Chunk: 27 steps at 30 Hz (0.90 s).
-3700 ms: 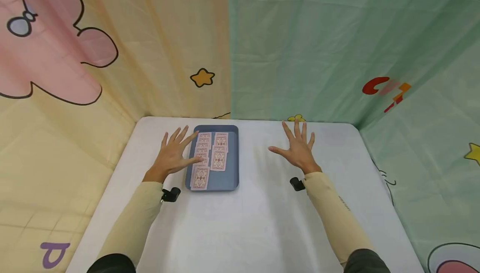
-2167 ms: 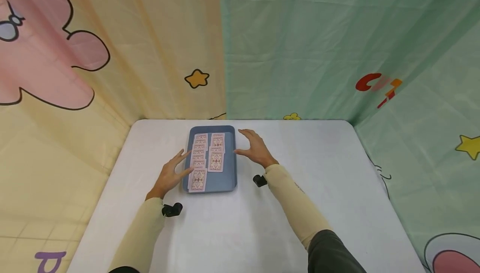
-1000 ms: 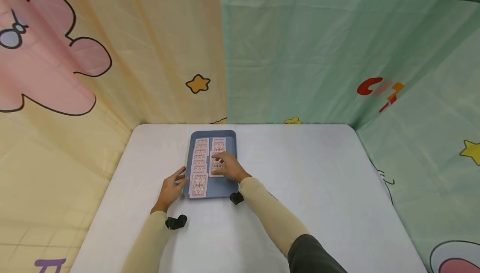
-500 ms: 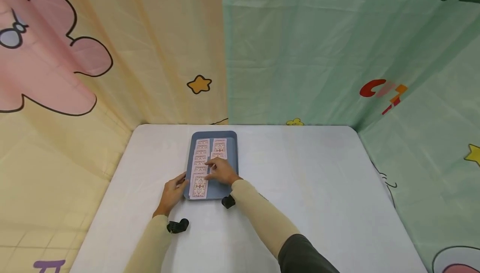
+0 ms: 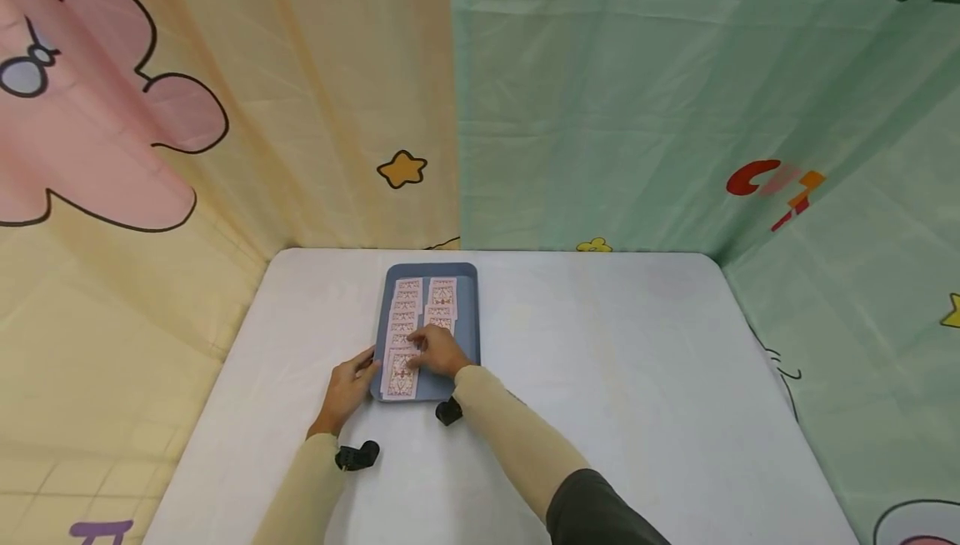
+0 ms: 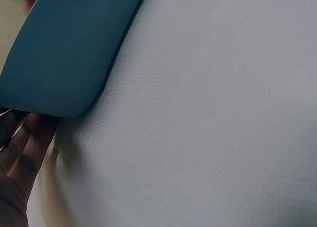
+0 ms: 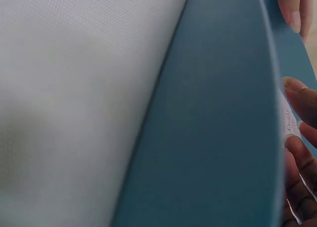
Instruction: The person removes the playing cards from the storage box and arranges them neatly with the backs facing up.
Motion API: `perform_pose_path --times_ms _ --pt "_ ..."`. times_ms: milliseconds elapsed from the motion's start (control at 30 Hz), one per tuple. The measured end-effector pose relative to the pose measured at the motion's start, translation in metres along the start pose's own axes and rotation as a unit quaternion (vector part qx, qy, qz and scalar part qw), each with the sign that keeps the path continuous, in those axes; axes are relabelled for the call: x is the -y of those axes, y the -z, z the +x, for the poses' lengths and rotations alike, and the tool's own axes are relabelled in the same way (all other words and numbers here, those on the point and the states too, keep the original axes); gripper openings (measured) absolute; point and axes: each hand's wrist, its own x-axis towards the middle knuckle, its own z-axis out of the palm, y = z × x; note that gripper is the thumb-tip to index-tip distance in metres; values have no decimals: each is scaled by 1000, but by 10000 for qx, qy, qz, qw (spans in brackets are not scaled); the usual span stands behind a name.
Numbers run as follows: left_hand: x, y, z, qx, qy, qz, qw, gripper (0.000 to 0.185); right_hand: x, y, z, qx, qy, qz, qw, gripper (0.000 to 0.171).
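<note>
A blue-grey tray [image 5: 467, 303] lies at the table's far side, left of the middle. Inside it, playing cards [image 5: 406, 305] lie back up in two overlapping columns, the left one longer. My left hand [image 5: 345, 391] grips the tray's left rim near the front corner; in the left wrist view its fingers [image 6: 30, 138] pass behind the tray wall. My right hand [image 5: 442, 351] reaches over the tray with bent fingers, hiding the lower part of the right column [image 5: 441, 310]. Its thumb and fingertips stand apart, close over the cards; a patterned card [image 7: 290, 120] shows beside them.
The white tabletop [image 5: 615, 378] extends to the right of the tray and in front of it. Printed cloth curtains [image 5: 592, 95] stand along its back and sides. Each wrist carries a small black camera [image 5: 357, 455].
Both hands were spread in the air at first. My left hand came to the tray's edge; my right hand moved left over the cards, then down. More card edges now show in the right column.
</note>
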Motion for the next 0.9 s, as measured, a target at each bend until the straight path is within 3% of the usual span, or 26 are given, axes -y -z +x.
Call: perform_pose_path --times_ms 300,900 --pt "3 -1 1 -33 9 42 10000 45 -3 -11 2 -68 -139 -189 9997 50" --pt "4 -2 -1 -78 -75 91 9999 43 -3 -23 -2 -245 -226 -534 9980 42"
